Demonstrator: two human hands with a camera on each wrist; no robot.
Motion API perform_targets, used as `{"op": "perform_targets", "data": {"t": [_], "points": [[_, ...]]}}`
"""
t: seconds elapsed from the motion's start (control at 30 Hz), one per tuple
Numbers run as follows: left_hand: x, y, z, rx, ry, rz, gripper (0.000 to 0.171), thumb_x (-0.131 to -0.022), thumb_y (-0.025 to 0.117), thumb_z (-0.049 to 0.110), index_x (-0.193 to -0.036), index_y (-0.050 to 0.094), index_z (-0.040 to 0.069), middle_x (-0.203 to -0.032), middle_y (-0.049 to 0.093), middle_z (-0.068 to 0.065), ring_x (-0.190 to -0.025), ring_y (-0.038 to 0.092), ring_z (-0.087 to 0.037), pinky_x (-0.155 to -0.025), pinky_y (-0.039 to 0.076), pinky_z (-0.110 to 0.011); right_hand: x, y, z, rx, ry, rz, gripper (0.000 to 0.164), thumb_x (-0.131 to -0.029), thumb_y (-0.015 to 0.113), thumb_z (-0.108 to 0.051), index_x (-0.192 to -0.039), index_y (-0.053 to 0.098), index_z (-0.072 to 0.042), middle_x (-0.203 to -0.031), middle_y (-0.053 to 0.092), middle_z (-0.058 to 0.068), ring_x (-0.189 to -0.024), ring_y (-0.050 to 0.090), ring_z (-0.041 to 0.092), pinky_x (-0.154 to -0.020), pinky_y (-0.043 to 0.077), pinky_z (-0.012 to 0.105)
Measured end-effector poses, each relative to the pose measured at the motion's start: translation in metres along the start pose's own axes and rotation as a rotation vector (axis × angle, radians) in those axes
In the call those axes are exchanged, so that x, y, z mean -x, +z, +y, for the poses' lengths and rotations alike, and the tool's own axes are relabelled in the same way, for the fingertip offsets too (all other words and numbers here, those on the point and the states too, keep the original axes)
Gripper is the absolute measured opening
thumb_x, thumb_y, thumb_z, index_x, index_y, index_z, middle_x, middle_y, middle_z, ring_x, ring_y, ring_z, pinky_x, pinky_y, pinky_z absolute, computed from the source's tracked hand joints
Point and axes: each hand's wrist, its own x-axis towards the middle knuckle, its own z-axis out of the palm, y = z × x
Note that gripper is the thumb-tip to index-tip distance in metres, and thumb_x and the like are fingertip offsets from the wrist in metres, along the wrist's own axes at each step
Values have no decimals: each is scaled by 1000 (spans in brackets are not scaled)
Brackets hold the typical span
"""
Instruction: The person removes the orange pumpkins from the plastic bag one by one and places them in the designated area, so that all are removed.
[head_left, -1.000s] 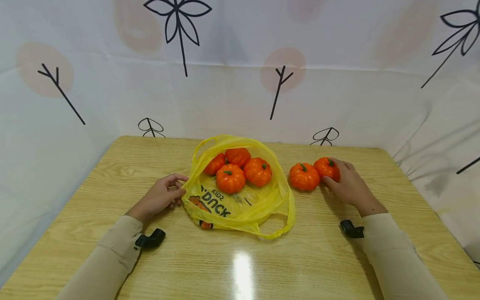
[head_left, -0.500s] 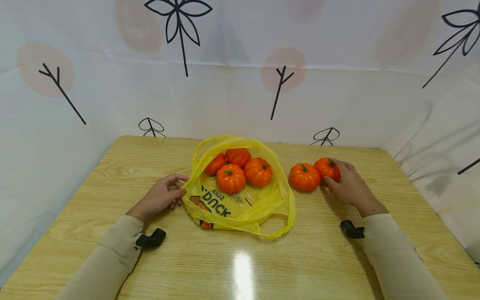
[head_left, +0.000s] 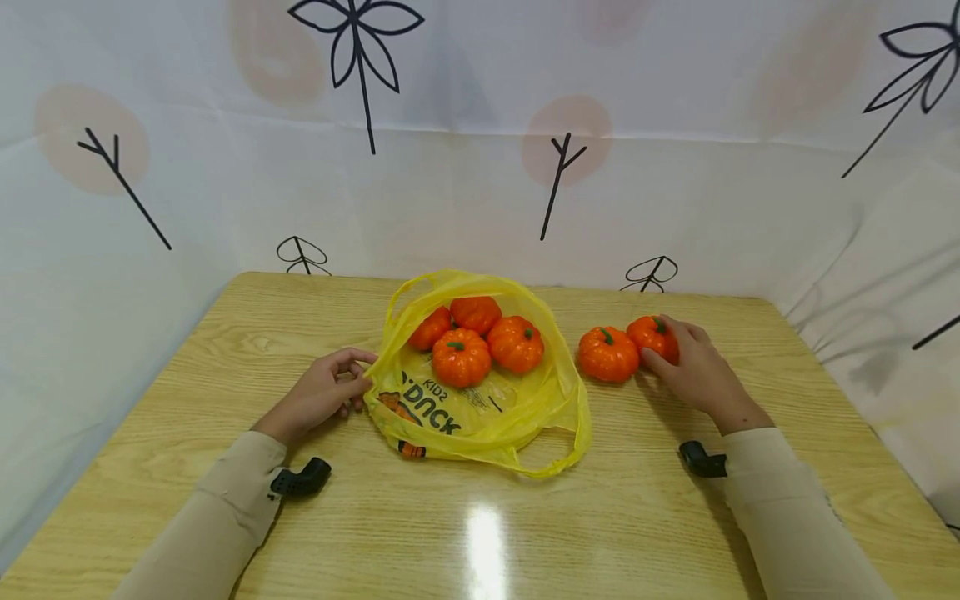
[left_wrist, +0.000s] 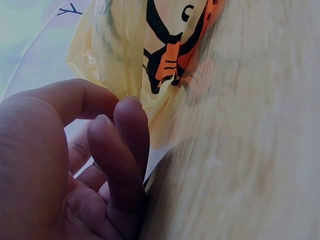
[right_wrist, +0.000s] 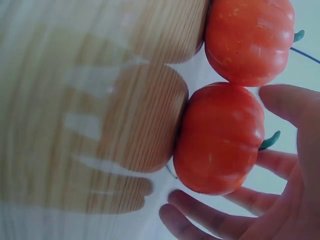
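Observation:
My left hand (head_left: 321,393) pinches the left edge of a yellow plastic bag (head_left: 564,398), which lies with its mouth spread wide. In the left wrist view the bag's thin film (left_wrist: 117,55) meets the tips of thumb and index finger. Several small orange pumpkins with green stems sit inside, one pumpkin (head_left: 461,357) in front. To the right of the bag, my right hand (head_left: 701,371) has its thumb and fingers around another pumpkin (head_left: 649,335) on the table. A second loose pumpkin (head_left: 608,355) stands against it on the left; the right wrist view shows the gripped pumpkin (right_wrist: 217,140) from close up.
Everything rests on a light wooden table (head_left: 375,525). Behind it hangs a white cloth (head_left: 450,200) printed with plant drawings. One bag handle loop (head_left: 577,454) lies toward the front right, another at the back left.

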Motion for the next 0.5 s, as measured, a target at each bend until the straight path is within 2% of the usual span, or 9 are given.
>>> {"op": "perform_targets", "data": {"t": [0.17, 0.3, 0.5], "points": [[0, 0, 0, 3, 0, -1, 40, -99, 63, 20, -135, 53, 7, -94, 56, -11, -67, 61, -18, -55, 51, -31, 1, 2, -3, -14, -6, 85, 75, -104, 39, -53, -159, 20, -5, -156, 18, 36, -136, 26, 62, -105, 28, 76], [0, 0, 0, 11, -4, -2, 39, -99, 63, 20, -135, 53, 7, -94, 56, -11, -67, 61, -18, -55, 51, -31, 3, 2, -9, -53, -44, 224, 67, -105, 42, -46, -156, 29, -5, -157, 22, 32, -138, 23, 59, -103, 29, 77], [0, 0, 0, 13, -1, 0, 40, -99, 63, 20, -135, 53, 7, -94, 56, -11, -67, 61, -18, -55, 51, -30, 7, 6, -24, -146, -125, 417, 53, -105, 50, -31, -149, 42, -4, -154, 33, 27, -140, 27, 51, -104, 32, 72]]}}
